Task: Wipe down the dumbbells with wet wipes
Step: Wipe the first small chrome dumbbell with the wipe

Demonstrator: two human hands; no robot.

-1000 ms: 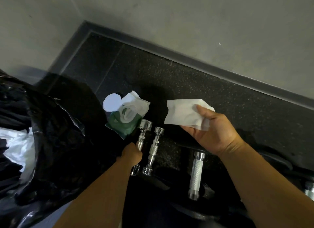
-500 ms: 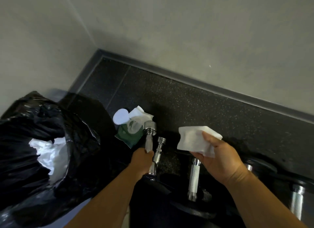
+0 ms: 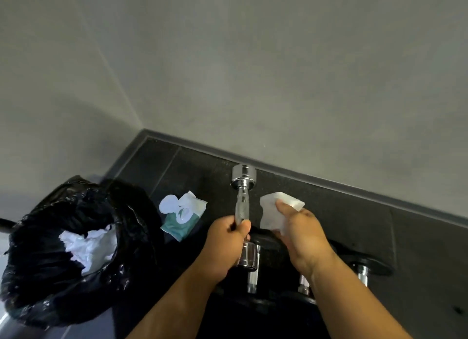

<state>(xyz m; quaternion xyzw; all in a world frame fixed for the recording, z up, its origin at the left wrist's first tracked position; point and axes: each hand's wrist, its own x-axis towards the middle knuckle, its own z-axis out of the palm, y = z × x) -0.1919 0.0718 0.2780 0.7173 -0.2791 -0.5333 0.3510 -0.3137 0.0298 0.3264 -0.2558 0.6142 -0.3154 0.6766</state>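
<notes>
A small chrome dumbbell (image 3: 243,178) is held clear of the floor, nearly upright. Its upper head is raised in front of the skirting and its lower head is seen just below the fist. It is gripped round the handle by the left hand (image 3: 228,242), with fingers and thumb curled tightly about the bar. Just to its right, apart from the bar, a folded white wet wipe (image 3: 269,212) is pinched by the right hand (image 3: 304,240), the thumb laid on top and the fingers tucked beneath. Below both hands, larger dumbbells (image 3: 253,279) with chrome handles and black heads are laid side by side on the dark speckled floor (image 3: 354,224), towards its near side. To the left of the held dumbbell, a green pack of wipes (image 3: 181,221) is set on the floor with its round lid flipped open. Further left, by the far-left corner of the floor, a black rubbish bag (image 3: 50,262) is stood open, and crumpled white wipes (image 3: 86,247) are seen inside.
</notes>
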